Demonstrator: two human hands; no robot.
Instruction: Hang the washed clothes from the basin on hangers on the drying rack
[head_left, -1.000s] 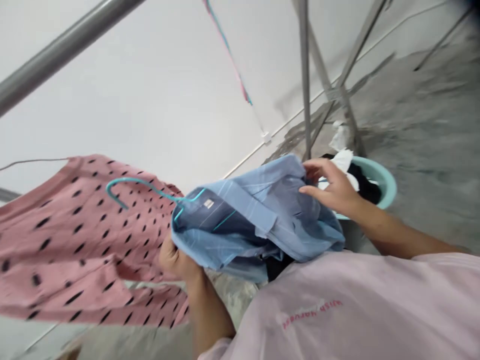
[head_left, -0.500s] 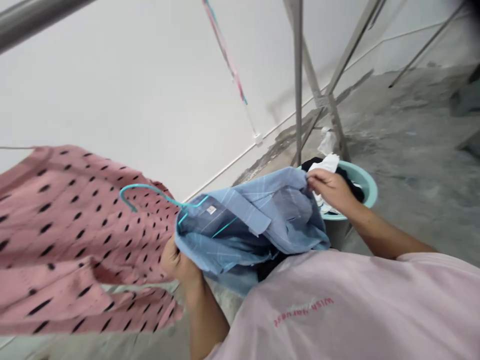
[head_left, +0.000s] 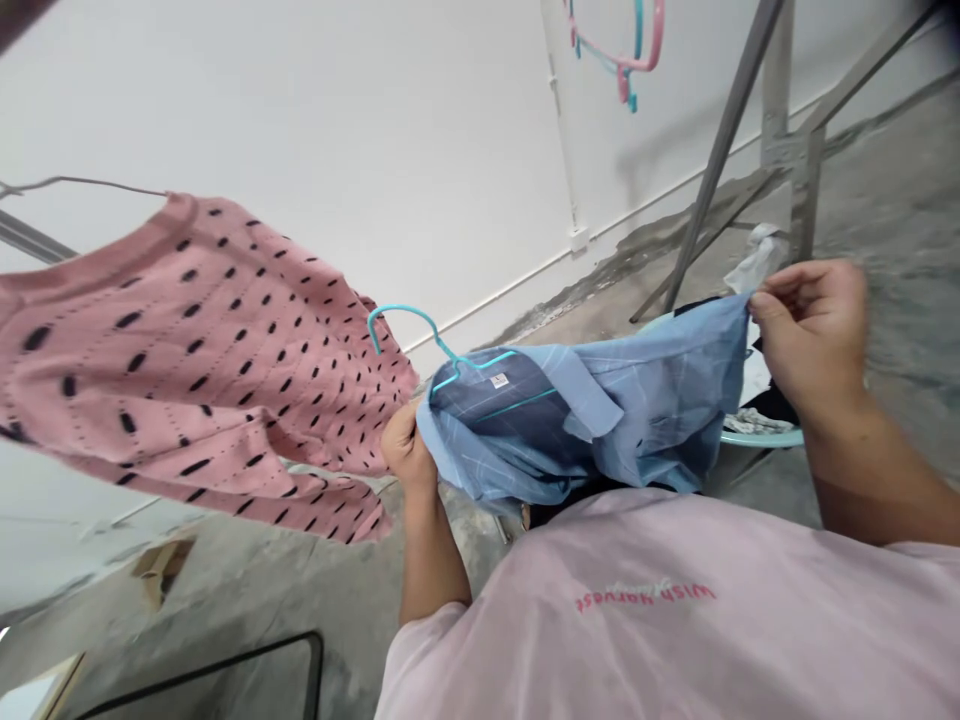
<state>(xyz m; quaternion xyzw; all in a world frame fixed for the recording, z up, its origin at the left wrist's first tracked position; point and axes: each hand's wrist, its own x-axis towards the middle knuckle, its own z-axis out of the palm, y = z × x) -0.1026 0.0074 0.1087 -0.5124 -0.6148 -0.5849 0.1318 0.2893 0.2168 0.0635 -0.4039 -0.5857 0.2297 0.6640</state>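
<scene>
The pale pink shirt (head_left: 637,660) reads "Wish Harvest".

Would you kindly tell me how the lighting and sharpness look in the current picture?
In the head view, light is mostly soft, with a faint shadow on the wall near the metal rack; the head view's top right corner is dark; there, the blue shirt's label is too small to read.

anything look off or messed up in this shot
Mildly: the blue shirt looks uneven on its turquoise hanger, with a strip of fabric flopped across its opening. Beyond it, the floor along the wall looks rough and patchy.
</scene>
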